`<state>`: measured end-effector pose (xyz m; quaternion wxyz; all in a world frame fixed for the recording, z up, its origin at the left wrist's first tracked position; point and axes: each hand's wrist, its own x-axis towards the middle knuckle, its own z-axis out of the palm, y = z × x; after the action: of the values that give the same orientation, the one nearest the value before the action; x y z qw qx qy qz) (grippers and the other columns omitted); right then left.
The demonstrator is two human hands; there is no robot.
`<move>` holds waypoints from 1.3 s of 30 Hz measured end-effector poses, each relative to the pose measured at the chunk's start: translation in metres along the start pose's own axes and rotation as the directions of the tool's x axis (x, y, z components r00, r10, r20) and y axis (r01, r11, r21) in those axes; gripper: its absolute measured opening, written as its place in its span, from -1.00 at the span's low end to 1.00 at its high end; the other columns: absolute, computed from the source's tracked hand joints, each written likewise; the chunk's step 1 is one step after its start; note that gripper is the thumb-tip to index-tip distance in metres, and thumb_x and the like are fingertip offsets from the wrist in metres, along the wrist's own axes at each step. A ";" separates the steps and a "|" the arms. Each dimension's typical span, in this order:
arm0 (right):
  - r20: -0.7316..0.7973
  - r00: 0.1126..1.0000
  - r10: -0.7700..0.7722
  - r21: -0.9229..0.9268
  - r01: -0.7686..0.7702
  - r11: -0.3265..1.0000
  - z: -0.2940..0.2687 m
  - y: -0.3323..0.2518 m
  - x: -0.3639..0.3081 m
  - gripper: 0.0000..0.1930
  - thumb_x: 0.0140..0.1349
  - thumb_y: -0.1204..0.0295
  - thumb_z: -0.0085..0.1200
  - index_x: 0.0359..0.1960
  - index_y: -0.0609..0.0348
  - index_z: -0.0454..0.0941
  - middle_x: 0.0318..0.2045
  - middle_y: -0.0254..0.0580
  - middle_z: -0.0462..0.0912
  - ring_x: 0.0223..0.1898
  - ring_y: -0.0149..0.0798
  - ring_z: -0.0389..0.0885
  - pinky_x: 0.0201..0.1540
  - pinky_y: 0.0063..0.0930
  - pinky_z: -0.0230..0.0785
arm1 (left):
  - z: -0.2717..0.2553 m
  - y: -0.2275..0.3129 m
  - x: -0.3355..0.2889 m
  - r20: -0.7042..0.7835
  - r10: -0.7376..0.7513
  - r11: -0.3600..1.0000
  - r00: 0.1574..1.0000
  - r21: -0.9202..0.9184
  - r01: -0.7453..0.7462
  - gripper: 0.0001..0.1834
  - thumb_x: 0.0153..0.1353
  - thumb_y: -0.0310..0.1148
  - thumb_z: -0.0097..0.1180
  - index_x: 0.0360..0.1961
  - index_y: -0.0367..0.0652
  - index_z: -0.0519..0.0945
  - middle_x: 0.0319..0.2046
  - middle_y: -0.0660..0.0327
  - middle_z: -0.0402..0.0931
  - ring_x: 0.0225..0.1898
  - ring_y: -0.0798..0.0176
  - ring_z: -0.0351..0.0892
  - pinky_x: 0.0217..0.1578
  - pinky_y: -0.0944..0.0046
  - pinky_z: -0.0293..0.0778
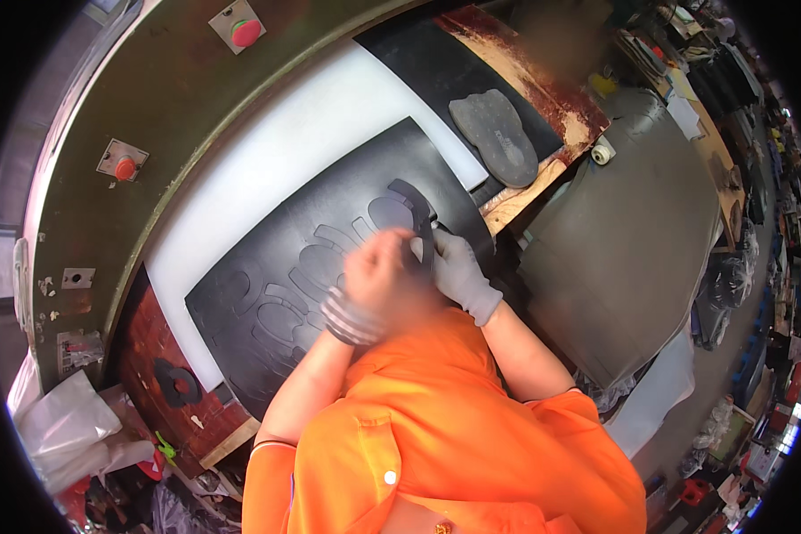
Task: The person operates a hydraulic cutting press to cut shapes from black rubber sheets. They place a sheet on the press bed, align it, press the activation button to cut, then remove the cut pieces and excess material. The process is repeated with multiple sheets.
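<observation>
A black sheet (400, 147) lies in front of me, its surface cut with several ovals and curved strips. My right hand (461, 274), in a pale grey glove, pinches a curved black strip (411, 198) over the sheet's right part. Close beside it on the left is my left hand (376, 267), with a striped grey-and-white band at the wrist. Blur smears its fingers, so their grip and any contact with the strip cannot be made out. Several cut oval pieces (320, 265) lie to the left of my hands.
Under the sheet is a white board (285, 116). A green machine beam (182, 98) with red push buttons (246, 33) spans the far left. A grey sole-shaped piece (498, 138) rests at the back right, near a large grey sheet (623, 240). A black ring-shaped piece (176, 383) lies left.
</observation>
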<state>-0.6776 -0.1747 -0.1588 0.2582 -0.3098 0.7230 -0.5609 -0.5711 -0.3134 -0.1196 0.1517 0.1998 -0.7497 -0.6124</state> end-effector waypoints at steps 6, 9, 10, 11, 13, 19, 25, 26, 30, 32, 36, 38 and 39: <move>0.020 0.981 0.191 0.119 -0.192 0.974 0.000 -0.010 0.006 -0.72 0.31 0.25 0.14 -0.25 0.27 0.61 -0.44 -0.02 0.70 -0.37 -0.27 0.68 -0.37 -0.33 0.45 | -0.030 0.043 0.015 0.163 0.385 0.861 0.909 0.292 -0.417 -0.11 -0.07 -0.11 0.47 0.24 -0.34 0.39 -0.02 0.02 0.50 0.02 0.08 0.53 0.12 0.11 0.41; -0.042 0.985 -0.169 -0.192 0.158 0.969 0.008 -0.012 0.010 -0.83 0.24 0.41 0.10 -0.32 0.30 0.59 -0.52 -0.17 0.63 -0.45 -0.41 0.56 -0.41 -0.38 0.40 | 0.007 0.037 -0.002 0.287 0.474 0.612 0.832 0.573 -0.546 -0.38 0.09 -0.29 0.34 0.16 -0.30 0.47 0.00 -0.07 0.52 -0.04 -0.05 0.56 0.05 0.08 0.47; -0.070 0.997 0.038 0.052 -0.034 0.998 0.005 -0.011 0.009 -0.81 0.25 0.40 0.09 -0.38 0.31 0.58 -0.57 -0.14 0.58 -0.49 -0.42 0.50 -0.42 -0.37 0.37 | 0.011 0.030 0.000 0.183 0.469 0.706 0.864 0.510 -0.492 -0.54 0.18 -0.29 0.26 0.06 -0.32 0.54 -0.10 -0.07 0.57 -0.12 -0.01 0.60 -0.03 0.09 0.51; -0.030 0.985 0.171 0.314 -0.153 0.937 0.005 -0.010 0.009 -0.78 0.26 0.39 0.09 -0.45 0.32 0.56 -0.61 -0.11 0.53 -0.52 -0.43 0.44 -0.43 -0.36 0.34 | 0.013 0.025 0.001 0.100 0.438 0.787 0.894 0.439 -0.434 -0.65 0.27 -0.28 0.17 -0.05 -0.35 0.61 -0.21 -0.06 0.62 -0.19 0.03 0.63 -0.10 0.10 0.54; -0.042 0.983 0.177 -0.040 -0.179 0.983 -0.003 -0.006 0.008 -0.61 0.31 0.30 0.05 -0.62 0.36 0.44 -0.72 -0.18 0.34 -0.58 -0.44 0.26 -0.47 -0.33 0.22 | -0.014 0.015 0.021 -0.344 -0.152 0.977 0.927 -0.194 0.088 -0.40 0.51 -0.08 -0.26 -0.37 -0.32 0.69 -0.50 0.03 0.66 -0.35 0.15 0.68 -0.26 0.18 0.56; 0.053 0.995 0.080 -0.092 -0.075 0.993 -0.021 -0.004 0.008 -0.63 0.27 0.18 0.11 -0.50 0.28 0.53 -0.61 -0.14 0.55 -0.53 -0.36 0.48 -0.38 -0.36 0.34 | -0.228 0.059 0.032 -0.755 0.179 0.889 0.631 -0.151 -0.433 -0.60 0.47 -0.11 -0.05 -0.31 -0.25 0.57 -0.57 0.18 0.57 -0.59 0.29 0.54 -0.41 0.19 0.61; 0.580 0.812 -0.060 -0.082 0.131 0.988 0.006 0.006 0.012 -0.18 0.08 0.04 0.29 0.39 -0.06 0.27 0.08 0.04 0.61 0.01 -0.12 0.64 0.09 -0.37 0.43 | -0.184 0.063 -0.022 -0.444 0.464 0.789 0.767 0.600 -0.130 -0.70 0.42 -0.44 -0.10 -0.45 -0.32 0.55 -0.62 0.20 0.53 -0.54 0.31 0.55 -0.46 0.36 0.43; 0.574 0.812 -0.103 -0.199 0.260 0.945 0.012 0.013 0.014 -0.16 0.07 0.11 0.30 0.42 -0.09 0.23 0.11 0.04 0.59 0.08 -0.06 0.61 0.15 -0.37 0.41 | -0.155 0.050 -0.033 -0.369 0.431 0.733 0.824 0.675 -0.081 -0.84 0.32 -0.54 -0.04 -0.35 -0.31 0.59 -0.59 0.15 0.53 -0.53 0.27 0.54 -0.48 0.29 0.44; 0.536 0.805 -0.256 0.136 0.217 0.967 0.042 0.034 0.026 -0.23 0.06 0.44 0.16 0.39 0.22 0.24 0.07 -0.08 0.61 0.04 -0.24 0.60 0.10 -0.41 0.45 | -0.055 -0.012 -0.076 0.122 0.414 0.629 0.902 0.678 -0.381 -0.55 0.13 -0.50 0.11 0.10 -0.32 0.51 -0.33 -0.08 0.51 -0.32 -0.12 0.49 -0.25 0.00 0.48; 0.520 0.852 0.056 0.251 -0.216 0.944 0.049 0.033 0.023 -0.32 0.09 0.44 0.16 0.34 0.15 0.36 0.03 -0.16 0.63 0.01 -0.29 0.56 0.11 -0.39 0.42 | -0.028 -0.037 -0.082 0.260 0.475 0.485 0.841 0.720 -0.497 -0.27 0.17 -0.10 0.26 0.23 -0.40 0.38 -0.27 -0.09 0.49 -0.25 -0.17 0.43 -0.16 -0.07 0.39; 0.382 0.922 0.071 0.300 -0.196 0.934 0.056 0.005 0.015 -0.43 0.09 0.55 0.06 0.24 0.23 0.46 -0.07 -0.20 0.64 -0.10 -0.38 0.56 -0.05 -0.50 0.46 | -0.027 -0.058 -0.082 0.204 0.498 0.506 0.843 0.721 -0.474 0.10 -0.06 0.24 0.37 0.30 -0.41 0.31 -0.12 -0.18 0.46 -0.17 -0.22 0.45 -0.12 -0.08 0.42; 0.297 0.950 0.097 0.217 -0.166 0.962 0.053 -0.006 0.010 -0.46 0.16 0.51 0.06 0.25 0.21 0.45 -0.17 -0.18 0.65 -0.20 -0.42 0.54 -0.16 -0.50 0.44 | -0.035 -0.060 -0.081 0.103 0.529 0.577 0.842 0.684 -0.446 -0.64 0.35 -0.23 0.06 0.03 -0.26 0.60 -0.20 -0.14 0.64 -0.22 -0.18 0.61 -0.17 0.04 0.54; 0.315 0.947 0.057 0.202 -0.125 0.971 0.049 -0.008 0.006 -0.45 0.22 0.37 0.11 0.27 0.22 0.40 -0.19 -0.09 0.64 -0.22 -0.28 0.59 -0.14 -0.40 0.46 | -0.038 -0.061 -0.077 -0.060 0.434 0.770 0.899 0.542 -0.336 -0.68 0.33 -0.35 0.11 0.03 -0.32 0.60 -0.16 -0.15 0.62 -0.16 -0.15 0.59 -0.07 0.08 0.51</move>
<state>-0.6446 -0.2125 -0.1629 0.4258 -0.3288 0.6213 -0.5698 -0.4788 -0.3193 -0.1700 0.2826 0.1293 -0.8942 -0.3223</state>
